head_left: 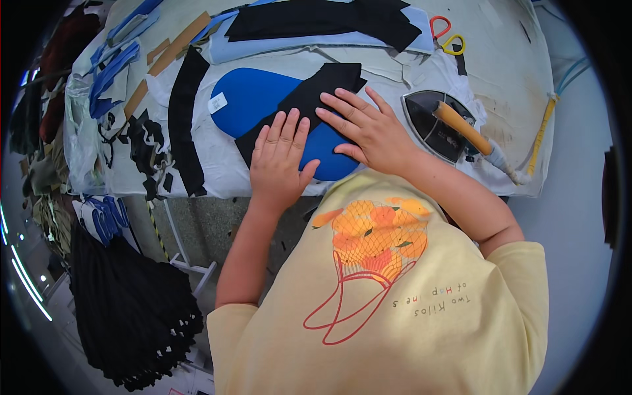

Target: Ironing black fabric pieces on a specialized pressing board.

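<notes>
A strip of black fabric (304, 99) lies slantwise across a blue rounded pad (247, 99) with a small white label at its left end. My left hand (282, 158) rests flat on the strip's lower left part, its thumb over the blue pad. Flat on the strip's right side, fingers spread, is my right hand (368, 128). Neither hand grips anything. Just right of my right hand, an iron (438, 125) with a wooden handle rests on the white-covered table (500, 72).
A curved black fabric strip (186, 125) and black scraps (146, 148) lie left of the pad. Behind it, black pieces (289, 21) sit on a light blue board (230, 49), near scissors (449, 36). The iron's cord (543, 131) runs along the right edge. Black garments (131, 303) hang lower left.
</notes>
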{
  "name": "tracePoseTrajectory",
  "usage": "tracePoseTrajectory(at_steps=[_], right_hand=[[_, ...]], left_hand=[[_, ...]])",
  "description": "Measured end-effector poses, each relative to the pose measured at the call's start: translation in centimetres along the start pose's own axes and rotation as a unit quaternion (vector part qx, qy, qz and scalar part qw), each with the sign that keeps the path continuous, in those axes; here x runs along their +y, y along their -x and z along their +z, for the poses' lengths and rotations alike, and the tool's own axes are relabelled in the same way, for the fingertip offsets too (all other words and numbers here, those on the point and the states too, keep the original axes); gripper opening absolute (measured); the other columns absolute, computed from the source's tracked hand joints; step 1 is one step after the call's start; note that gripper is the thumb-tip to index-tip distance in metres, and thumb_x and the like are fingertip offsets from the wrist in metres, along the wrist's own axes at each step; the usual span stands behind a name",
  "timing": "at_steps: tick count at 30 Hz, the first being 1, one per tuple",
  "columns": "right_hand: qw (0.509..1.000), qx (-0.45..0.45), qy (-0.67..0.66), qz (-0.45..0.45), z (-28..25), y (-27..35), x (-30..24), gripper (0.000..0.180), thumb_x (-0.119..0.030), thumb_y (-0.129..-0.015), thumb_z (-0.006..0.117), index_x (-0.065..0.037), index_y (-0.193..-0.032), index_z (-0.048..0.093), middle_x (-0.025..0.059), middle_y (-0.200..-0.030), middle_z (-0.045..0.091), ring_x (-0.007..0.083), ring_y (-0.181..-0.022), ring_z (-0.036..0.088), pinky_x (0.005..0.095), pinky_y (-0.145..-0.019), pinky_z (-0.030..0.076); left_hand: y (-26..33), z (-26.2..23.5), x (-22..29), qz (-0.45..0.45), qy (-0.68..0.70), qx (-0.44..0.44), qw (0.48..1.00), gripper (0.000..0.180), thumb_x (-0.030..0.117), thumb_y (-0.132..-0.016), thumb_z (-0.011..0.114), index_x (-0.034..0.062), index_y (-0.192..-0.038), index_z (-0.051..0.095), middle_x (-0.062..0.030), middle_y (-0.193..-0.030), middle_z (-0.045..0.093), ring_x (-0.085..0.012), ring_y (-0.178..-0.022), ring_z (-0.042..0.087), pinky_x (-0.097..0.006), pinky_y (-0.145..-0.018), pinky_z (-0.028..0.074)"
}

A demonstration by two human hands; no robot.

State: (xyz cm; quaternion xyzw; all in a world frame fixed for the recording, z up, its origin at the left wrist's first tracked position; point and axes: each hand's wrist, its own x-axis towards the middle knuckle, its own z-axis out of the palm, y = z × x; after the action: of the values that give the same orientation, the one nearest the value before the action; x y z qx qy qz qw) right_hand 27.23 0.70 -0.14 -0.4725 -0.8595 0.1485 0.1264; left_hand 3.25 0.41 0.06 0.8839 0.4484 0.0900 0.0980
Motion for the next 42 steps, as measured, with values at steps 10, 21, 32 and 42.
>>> tracePoseTrajectory(at_steps=[10,21,32,42], right_hand=[[1.000,0.006,-0.019,0.018,0.1,0.0,0.2,0.064,-0.048,-0.092,0.056,-0.022,-0.148,0.041,-0.0001,-0.154,0.038,0.0191,-0.144,0.032,0.0506,-0.118,0.020],[0.955,-0.004,0.106,0.278,-6.7,6.6,9.1,0.052,-0.047,-0.083,0.070,-0.004,-0.112,0.064,0.0135,-0.110,0.064,0.0323,-0.108,0.059,0.0429,-0.088,0.047],[0.929,-0.081,-0.041,0.359,-8.3,9.5,10.4,0.032,-0.024,-0.080,0.076,-0.010,-0.103,0.060,0.0139,-0.090,0.065,0.0371,-0.090,0.063,0.0434,-0.073,0.050],[0.985,-0.167,0.041,-0.001,-13.1,-3.9,-0.3,0.037,-0.002,-0.077,0.069,-0.016,-0.109,0.059,0.0112,-0.125,0.056,0.0330,-0.091,0.068,0.0429,-0.075,0.056]], left_hand=[[-0.2,-0.5,-0.1,0.021,-0.007,-0.010,1.000,0.063,0.040,-0.087,0.062,0.0193,-0.145,0.048,-0.0123,-0.152,0.041,-0.0307,-0.141,0.038,-0.047,-0.114,0.028],[-0.9,-1.6,0.5,0.002,0.007,-0.021,1.000,0.061,0.033,-0.083,0.066,0.0194,-0.141,0.053,-0.0115,-0.149,0.044,-0.0302,-0.138,0.041,-0.047,-0.112,0.030],[-3.1,-3.1,-0.8,0.030,0.039,0.014,0.999,0.038,0.012,-0.083,0.065,0.0143,-0.121,0.065,-0.0062,-0.132,0.056,-0.0257,-0.121,0.052,-0.043,-0.095,0.041],[-2.0,-2.9,-2.1,0.003,0.134,0.027,0.991,0.038,0.004,-0.082,0.065,0.0085,-0.119,0.065,-0.0071,-0.134,0.056,-0.0288,-0.121,0.054,-0.042,-0.099,0.042]])
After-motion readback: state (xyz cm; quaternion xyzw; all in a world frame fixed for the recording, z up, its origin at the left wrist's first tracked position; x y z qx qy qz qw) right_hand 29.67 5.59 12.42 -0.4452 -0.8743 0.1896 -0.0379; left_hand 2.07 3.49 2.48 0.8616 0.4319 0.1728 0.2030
